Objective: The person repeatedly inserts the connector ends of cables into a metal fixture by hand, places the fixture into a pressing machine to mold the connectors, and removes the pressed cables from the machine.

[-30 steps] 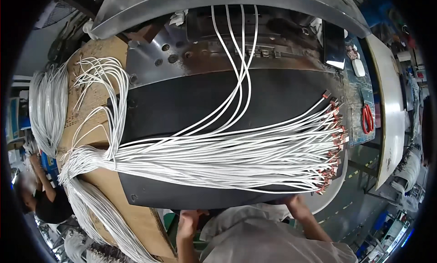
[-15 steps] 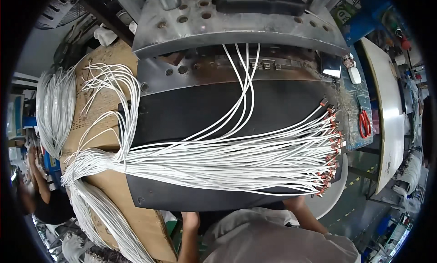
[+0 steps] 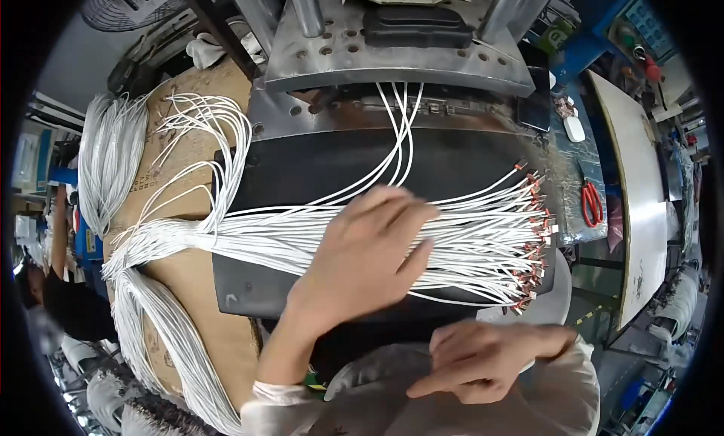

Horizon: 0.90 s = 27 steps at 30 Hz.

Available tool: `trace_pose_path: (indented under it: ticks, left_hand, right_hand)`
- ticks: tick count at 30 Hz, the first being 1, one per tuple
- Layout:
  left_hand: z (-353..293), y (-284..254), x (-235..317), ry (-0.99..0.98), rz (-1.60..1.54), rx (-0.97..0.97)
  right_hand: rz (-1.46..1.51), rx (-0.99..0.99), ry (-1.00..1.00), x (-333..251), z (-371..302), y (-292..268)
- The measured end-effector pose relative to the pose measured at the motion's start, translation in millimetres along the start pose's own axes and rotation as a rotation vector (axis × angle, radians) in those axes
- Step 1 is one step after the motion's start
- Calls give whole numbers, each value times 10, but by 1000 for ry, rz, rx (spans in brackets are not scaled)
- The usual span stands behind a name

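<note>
White cables [image 3: 279, 240] fan across black mat [image 3: 302, 157] to its right edge. Left hand [image 3: 369, 244] over them, cannot tell its grip; right hand [image 3: 477, 360] beyond front edge, fingers loosely apart.

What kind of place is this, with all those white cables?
It looks like a factory workshop, probably one that works with cables. The clues are the big spread of white cables ending in small connectors, the heavy metal machine, and another person over on the left.
</note>
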<state>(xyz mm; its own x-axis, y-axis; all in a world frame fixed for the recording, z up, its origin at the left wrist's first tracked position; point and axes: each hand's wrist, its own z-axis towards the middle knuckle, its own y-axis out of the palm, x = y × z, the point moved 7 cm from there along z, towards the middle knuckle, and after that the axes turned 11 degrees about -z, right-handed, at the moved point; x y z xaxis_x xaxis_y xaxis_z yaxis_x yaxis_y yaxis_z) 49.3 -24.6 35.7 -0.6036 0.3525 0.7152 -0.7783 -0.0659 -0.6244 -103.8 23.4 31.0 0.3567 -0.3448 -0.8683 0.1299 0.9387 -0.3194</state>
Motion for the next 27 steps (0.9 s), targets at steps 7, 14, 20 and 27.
trace_pose_path:
  ticks: [7, 14, 20, 27]
  left_hand:
    - [203, -675, -1174, -121, 478, -78]
    - [29, -374, -424, 11, 243, -204]
    - [-49, -281, -509, -195, 147, -541]
    - [-153, -658, -549, -244, -29, 248]
  right_hand:
    - [-832, 472, 390, 422, 275, -1453]
    - [-735, 322, 548, 947, 65, -1535]
    - [-664, 349, 553, 1051, 115, -1562]
    - [-482, 154, 756, 765, 154, -1564]
